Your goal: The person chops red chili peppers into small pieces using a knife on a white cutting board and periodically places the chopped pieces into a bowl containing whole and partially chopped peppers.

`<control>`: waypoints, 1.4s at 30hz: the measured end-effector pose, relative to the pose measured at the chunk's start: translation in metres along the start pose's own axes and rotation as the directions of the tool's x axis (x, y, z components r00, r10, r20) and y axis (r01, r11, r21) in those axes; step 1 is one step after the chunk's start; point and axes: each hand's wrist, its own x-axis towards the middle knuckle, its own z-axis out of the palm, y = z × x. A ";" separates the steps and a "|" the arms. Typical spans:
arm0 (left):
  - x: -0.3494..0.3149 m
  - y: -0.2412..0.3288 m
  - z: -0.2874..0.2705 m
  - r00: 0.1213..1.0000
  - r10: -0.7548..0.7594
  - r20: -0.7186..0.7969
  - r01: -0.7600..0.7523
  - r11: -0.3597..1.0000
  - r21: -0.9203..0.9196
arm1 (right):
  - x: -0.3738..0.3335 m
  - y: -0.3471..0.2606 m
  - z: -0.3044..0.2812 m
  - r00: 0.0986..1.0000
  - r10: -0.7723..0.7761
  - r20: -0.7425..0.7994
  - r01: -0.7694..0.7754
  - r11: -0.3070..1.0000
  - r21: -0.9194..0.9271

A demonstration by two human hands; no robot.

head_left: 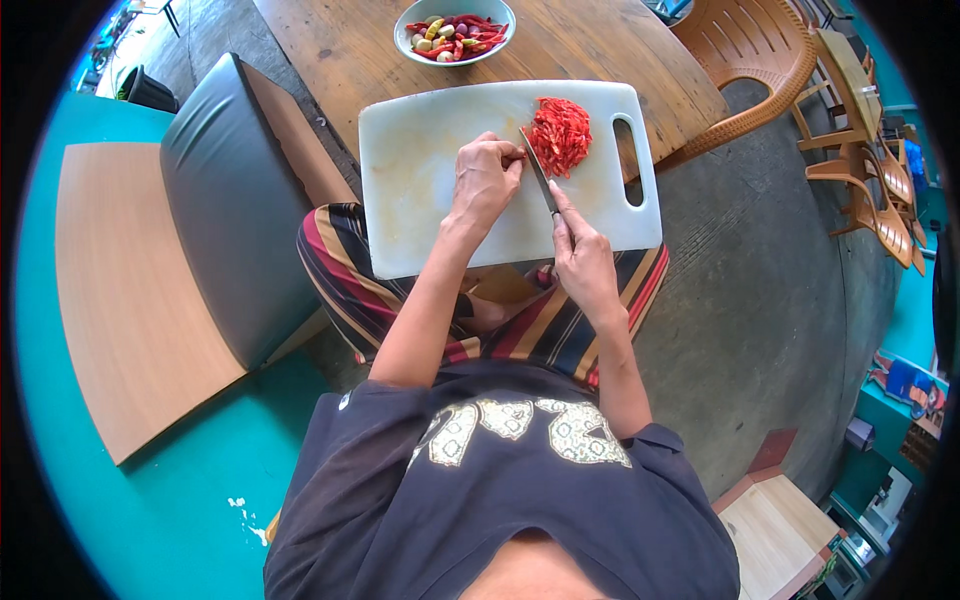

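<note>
A white cutting board [425,200] with a handle slot at its right end lies in front of me, its near edge over my lap. My right hand [584,256] is closed round the handle of a small knife [538,168], its blade pointing away from me. Close to the left of the blade, my left hand [486,180] is closed with the fingertips pinched; a small reddish bit shows at them, probably chili, mostly hidden. Just right of the blade sits a pile of sliced red chili [562,137] on the board.
Beyond the board, a pale bowl [410,48] of whole chilies and small shallots stands on the wooden table [330,55]. A brown plastic chair [770,50] is at the far right. On the left is a dark padded seat [235,210] with a wooden panel [140,290].
</note>
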 end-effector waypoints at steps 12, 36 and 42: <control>0.004 0.004 -0.004 0.999 -0.027 0.024 0.026 1.000 0.015 | 0.025 -0.005 0.014 0.995 -0.089 -0.032 0.085 0.990 -0.115; 0.003 -0.001 -0.006 1.000 0.014 0.014 -0.015 0.999 0.034 | -0.004 0.007 0.003 0.992 -0.109 -0.069 0.108 0.994 -0.026; 0.003 0.000 -0.003 1.000 0.013 0.022 -0.013 1.000 -0.013 | -0.003 0.005 0.001 1.000 -0.017 -0.003 0.017 0.999 0.035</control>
